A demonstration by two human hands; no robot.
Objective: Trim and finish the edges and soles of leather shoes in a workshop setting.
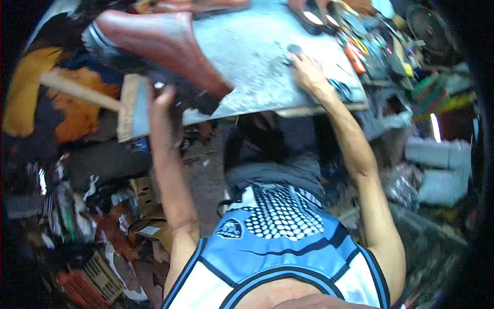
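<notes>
A brown leather boot point(154, 38) with a dark sole is tilted above the left part of the worktable point(257, 62). My left hand point(163, 100) grips it from below; the thumb shows, while the other fingers are hidden or smeared by motion. Toward the table's right side, my right hand point(309, 72) reaches over the grey surface. Its fingers are closed at a small dark round piece point(294, 49), too blurred to name.
More brown footwear point(309, 18) lies along the far edge. Tools, among them an orange-handled one point(355, 59), crowd the right. Dark scissor-like loops point(340, 88) lie near my right wrist. Orange leather pieces point(85, 105) hang at left, and scraps and boxes point(144, 195) clutter the floor.
</notes>
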